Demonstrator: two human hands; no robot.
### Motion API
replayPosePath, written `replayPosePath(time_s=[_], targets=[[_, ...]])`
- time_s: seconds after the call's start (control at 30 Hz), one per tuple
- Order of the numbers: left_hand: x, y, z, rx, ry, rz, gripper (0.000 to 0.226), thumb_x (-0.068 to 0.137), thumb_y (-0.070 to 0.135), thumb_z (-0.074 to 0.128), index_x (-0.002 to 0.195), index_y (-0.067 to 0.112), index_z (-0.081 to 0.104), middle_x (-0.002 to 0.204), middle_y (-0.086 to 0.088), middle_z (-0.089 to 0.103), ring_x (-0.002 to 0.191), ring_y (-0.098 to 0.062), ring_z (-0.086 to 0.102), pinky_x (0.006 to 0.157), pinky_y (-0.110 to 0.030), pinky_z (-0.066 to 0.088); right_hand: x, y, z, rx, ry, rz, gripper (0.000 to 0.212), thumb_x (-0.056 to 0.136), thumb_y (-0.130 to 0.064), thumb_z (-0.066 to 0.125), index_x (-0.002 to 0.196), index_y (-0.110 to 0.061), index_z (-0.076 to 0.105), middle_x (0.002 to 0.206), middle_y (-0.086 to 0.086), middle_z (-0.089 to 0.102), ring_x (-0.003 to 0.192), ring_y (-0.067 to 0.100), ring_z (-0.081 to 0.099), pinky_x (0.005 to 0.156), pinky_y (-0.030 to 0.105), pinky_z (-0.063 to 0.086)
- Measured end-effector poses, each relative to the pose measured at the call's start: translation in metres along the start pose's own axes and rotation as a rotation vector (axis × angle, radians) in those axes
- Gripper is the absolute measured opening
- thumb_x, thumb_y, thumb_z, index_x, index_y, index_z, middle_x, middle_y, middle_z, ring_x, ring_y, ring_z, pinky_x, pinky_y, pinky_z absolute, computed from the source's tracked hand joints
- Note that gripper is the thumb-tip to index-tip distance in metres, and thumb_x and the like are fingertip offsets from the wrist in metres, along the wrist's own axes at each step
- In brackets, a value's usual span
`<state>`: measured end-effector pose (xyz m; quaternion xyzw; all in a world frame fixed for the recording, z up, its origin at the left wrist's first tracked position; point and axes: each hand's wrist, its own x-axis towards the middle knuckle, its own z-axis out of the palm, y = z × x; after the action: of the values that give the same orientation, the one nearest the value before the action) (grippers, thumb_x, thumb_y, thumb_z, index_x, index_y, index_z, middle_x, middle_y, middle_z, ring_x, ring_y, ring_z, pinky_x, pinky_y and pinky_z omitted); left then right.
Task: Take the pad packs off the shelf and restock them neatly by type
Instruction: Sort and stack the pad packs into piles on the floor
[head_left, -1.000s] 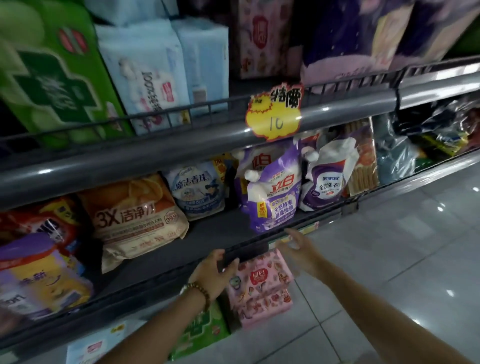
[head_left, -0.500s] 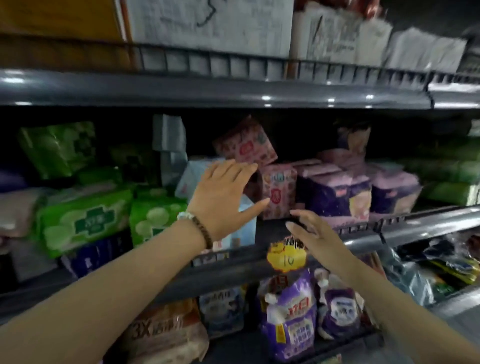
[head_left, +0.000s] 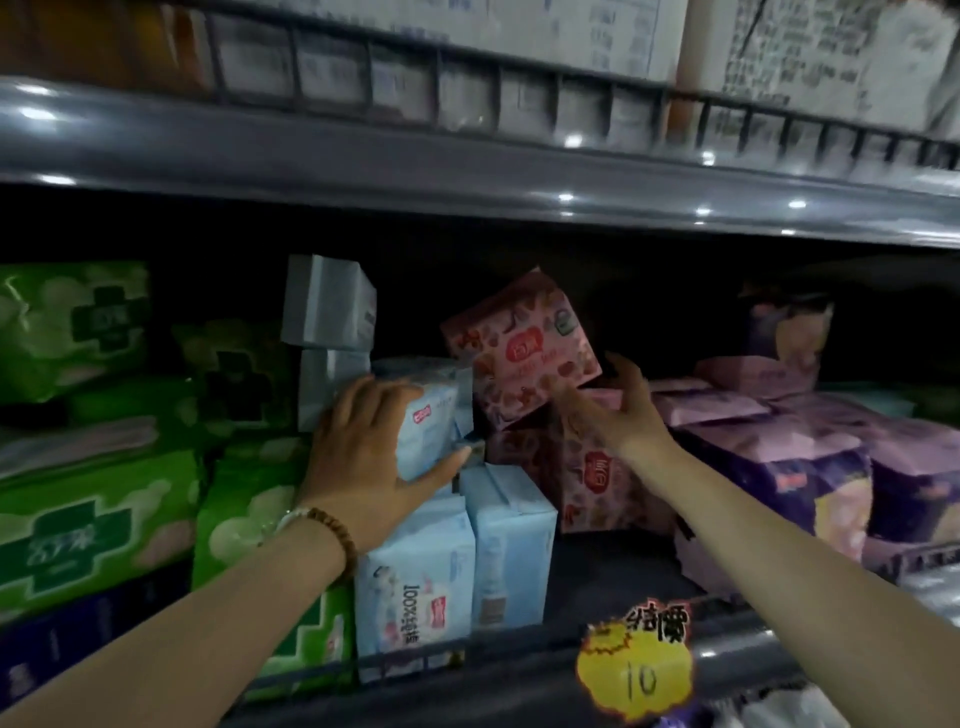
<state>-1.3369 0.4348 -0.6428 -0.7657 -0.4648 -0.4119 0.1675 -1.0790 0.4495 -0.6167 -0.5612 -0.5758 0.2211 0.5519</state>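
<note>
My left hand (head_left: 369, 457) grips a blue pack (head_left: 434, 421) on top of other blue packs (head_left: 415, 571) on the shelf (head_left: 737, 639). My right hand (head_left: 621, 410) holds a tilted pink pack (head_left: 519, 348) above more pink packs (head_left: 587, 478).

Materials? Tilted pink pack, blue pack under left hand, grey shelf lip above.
The tilted pink pack: probably printed plastic film, matte, flat faces; could be thin card. The blue pack under the left hand: soft film by its puffy rounded edges. The grey shelf lip: smooth and glossy, sharp light spots; metal or plastic, can't tell.
</note>
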Motion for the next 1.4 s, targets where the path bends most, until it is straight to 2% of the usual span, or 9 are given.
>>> replayPosePath(time_s=[0.13,0.3,0.5,0.63,0.8,0.87,1.0,1.2,1.4], targets=[[0.001,-0.002,0.006,0.009,0.048,0.009,0.08,0.075,0.081,0.033,0.119,0.016,0.053,0.122,-0.002,0.054,0.119,-0.026,0.044,0.097,-0.039,0.043,0.05,0.008,0.0,0.047,0.008,0.055,0.135,0.04,-0.079,0.077,0.149,-0.029,0.016,0.144,0.004,0.042,0.126,0.025,0.049,0.106,0.046,0.042],[0.0,-0.002,0.008,0.018,0.045,0.0,0.084,0.077,0.084,0.024,0.118,0.017,0.052,0.124,-0.001,0.052,0.122,-0.023,0.04,0.1,-0.038,0.04,0.073,0.004,0.008,0.237,-0.029,0.143,0.107,0.074,-0.033,0.081,0.152,-0.02,0.009,0.137,0.007,0.051,0.118,0.023,0.054,0.098,0.037,0.045],[-0.001,-0.001,0.007,0.034,0.058,0.001,0.082,0.08,0.081,0.024,0.119,0.014,0.052,0.123,-0.003,0.052,0.121,-0.026,0.042,0.099,-0.042,0.041,0.048,-0.003,-0.002,0.233,0.097,-0.019,0.056,0.081,-0.035,0.075,0.124,-0.011,0.048,0.107,-0.004,0.061,0.089,0.001,0.059,0.069,0.008,0.049],[-0.001,0.0,0.008,0.041,0.049,0.007,0.08,0.082,0.079,0.025,0.118,0.013,0.053,0.124,-0.004,0.054,0.121,-0.029,0.044,0.097,-0.045,0.042,0.036,-0.004,-0.002,-0.227,0.163,-0.05,0.079,0.069,-0.057,0.076,0.131,-0.015,0.049,0.141,0.009,0.032,0.135,0.027,0.028,0.113,0.041,0.029],[0.0,0.0,0.006,0.044,0.036,0.0,0.083,0.082,0.079,0.021,0.119,0.012,0.053,0.125,-0.005,0.053,0.122,-0.029,0.043,0.097,-0.047,0.042,0.046,-0.01,0.002,0.04,-0.018,0.035,0.106,0.07,-0.045,0.081,0.14,-0.009,0.01,0.126,-0.001,0.046,0.124,0.017,0.042,0.109,0.035,0.034],[-0.001,0.001,0.006,0.04,0.037,-0.009,0.083,0.082,0.079,0.02,0.12,0.013,0.053,0.126,-0.005,0.053,0.123,-0.029,0.042,0.098,-0.047,0.042,0.053,-0.011,0.007,-0.04,-0.054,0.047,0.131,0.06,-0.058,0.083,0.149,-0.02,-0.005,0.143,0.002,0.038,0.135,0.022,0.034,0.114,0.044,0.029],[-0.002,0.001,0.006,0.054,0.034,-0.016,0.076,0.081,0.074,0.031,0.122,0.014,0.052,0.126,-0.004,0.052,0.123,-0.029,0.042,0.098,-0.046,0.043,0.049,-0.018,0.015,-0.121,0.014,0.025,0.127,0.042,-0.068,0.082,0.143,-0.012,0.031,0.139,0.007,0.045,0.128,0.027,0.045,0.105,0.047,0.043],[-0.001,0.002,0.007,0.076,0.041,-0.005,0.071,0.078,0.072,0.038,0.119,0.015,0.053,0.12,-0.005,0.053,0.119,-0.031,0.045,0.095,-0.047,0.043,0.023,-0.03,-0.007,0.345,0.295,-0.009,0.071,0.068,-0.038,0.084,0.122,-0.005,0.052,0.115,0.003,0.062,0.104,0.019,0.061,0.093,0.034,0.05],[-0.001,0.013,-0.005,0.141,-0.082,-0.04,0.085,0.074,0.08,0.025,0.123,0.016,0.055,0.124,-0.007,0.056,0.126,-0.033,0.042,0.107,-0.056,0.03,-0.025,-0.018,-0.042,0.75,0.247,0.235,0.115,0.026,-0.063,0.09,0.124,-0.01,0.061,0.116,0.01,0.068,0.108,0.03,0.065,0.099,0.044,0.048]])
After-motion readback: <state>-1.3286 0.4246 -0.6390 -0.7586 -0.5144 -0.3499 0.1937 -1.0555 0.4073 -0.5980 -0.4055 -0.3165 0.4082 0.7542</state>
